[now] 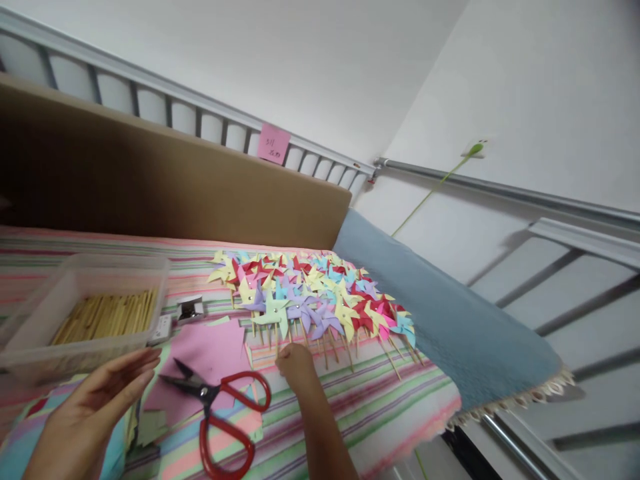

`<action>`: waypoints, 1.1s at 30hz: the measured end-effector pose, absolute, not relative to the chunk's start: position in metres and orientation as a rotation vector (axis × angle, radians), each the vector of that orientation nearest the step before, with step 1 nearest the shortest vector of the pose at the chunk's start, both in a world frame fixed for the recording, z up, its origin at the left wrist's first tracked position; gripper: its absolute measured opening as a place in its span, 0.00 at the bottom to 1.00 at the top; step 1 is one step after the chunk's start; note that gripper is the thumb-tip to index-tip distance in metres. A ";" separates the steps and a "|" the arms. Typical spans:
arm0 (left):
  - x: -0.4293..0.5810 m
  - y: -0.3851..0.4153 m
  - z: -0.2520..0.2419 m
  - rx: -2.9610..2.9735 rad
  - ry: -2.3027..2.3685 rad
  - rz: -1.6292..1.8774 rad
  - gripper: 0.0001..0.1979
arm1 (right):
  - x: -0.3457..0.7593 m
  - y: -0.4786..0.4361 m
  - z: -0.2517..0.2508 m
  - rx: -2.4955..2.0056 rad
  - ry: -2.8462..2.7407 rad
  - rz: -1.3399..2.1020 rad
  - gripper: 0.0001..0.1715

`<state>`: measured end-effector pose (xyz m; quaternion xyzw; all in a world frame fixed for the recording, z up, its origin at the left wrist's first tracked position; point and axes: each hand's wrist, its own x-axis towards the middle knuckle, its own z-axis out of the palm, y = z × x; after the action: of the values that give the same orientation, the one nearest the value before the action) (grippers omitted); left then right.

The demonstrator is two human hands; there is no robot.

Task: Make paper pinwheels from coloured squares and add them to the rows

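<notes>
My right hand (295, 364) is closed at the lower end of the thin wooden stick of a pale green paper pinwheel (275, 312), at the near edge of many pinwheels laid out together. My left hand (93, 413) is open, fingers stretched and thumb apart, with nothing in it. It hovers over a stack of coloured paper (116, 460), close to the clear plastic box (30, 333). Red-handled scissors (206, 393) lie with blades spread on pink paper sheets (220, 353), between the two hands.
Wooden sticks (107, 317) fill part of the plastic box. A small open box (191, 308) with dark contents sits beside it. Behind the striped cloth (350, 400) stands a cardboard panel (200, 187) against a metal rail. A blue mat (450, 320) lies to the right.
</notes>
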<state>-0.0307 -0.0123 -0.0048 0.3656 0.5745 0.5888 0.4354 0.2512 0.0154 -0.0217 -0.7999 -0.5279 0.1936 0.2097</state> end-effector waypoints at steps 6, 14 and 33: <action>-0.047 -0.022 0.026 0.653 1.311 1.830 0.16 | 0.233 0.001 -0.002 -2.210 -1.596 0.421 0.14; -0.070 -0.025 0.026 0.663 1.304 1.975 0.10 | 0.147 -0.022 -0.012 -1.552 -1.956 0.472 0.09; -0.123 -0.044 -0.022 1.962 2.183 0.372 0.30 | 0.137 -0.023 -0.026 -1.617 -2.179 0.392 0.15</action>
<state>-0.1228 -0.0436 -0.0219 0.6603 0.7348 0.1253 0.0915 0.1368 -0.0228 -0.0262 -0.5782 -0.7789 0.1400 0.1987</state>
